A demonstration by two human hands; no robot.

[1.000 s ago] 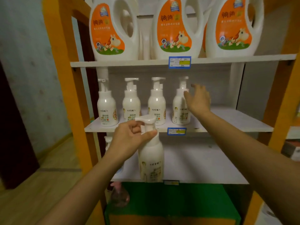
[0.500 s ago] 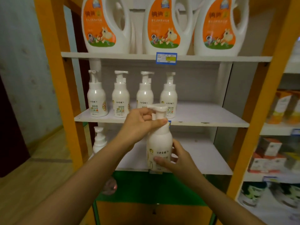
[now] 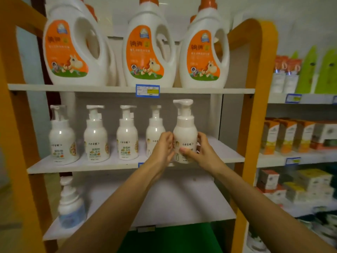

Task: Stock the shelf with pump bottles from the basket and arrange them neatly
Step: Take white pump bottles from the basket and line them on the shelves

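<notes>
My left hand (image 3: pixel 163 148) is curled against the left flank of the smooth white plastic pump bottle (image 3: pixel 185 125). My right hand (image 3: pixel 204 152) wraps the other flank, with the thumb lying across the printed label. Both are clamped on it, and it stands upright. Its round-shouldered body narrows to a collar and a flat-topped pump head with the spout pointing left. Its base is at the front edge of the white middle shelf board (image 3: pixel 226 154), but I cannot tell whether it rests there or hangs just above.

Just beside it on the left stand four matching white pump bottles (image 3: pixel 127 136) in a row. The nearest one (image 3: pixel 155 132) is partly hidden behind my left fingers. To the right, the matt board runs bare to the curved orange frame post (image 3: pixel 255 88).

The pump head comes up close beneath the upper white shelf (image 3: pixel 200 90). A blue price tag (image 3: pixel 147 90) is clipped to that shelf's edge. On it stand three large glossy white jugs with orange labels (image 3: pixel 147 52), each with a cut-through handle and an orange cap.

Below, the lower white shelf (image 3: pixel 164 207) carries a blurred ribbed pump bottle with a bluish base (image 3: pixel 70 205) at its left end, and the rest of the board is bare. A green surface (image 3: pixel 173 238) shows under it. Beyond the post, neighbouring shelves hold small orange-and-white cartons (image 3: pixel 286 136).
</notes>
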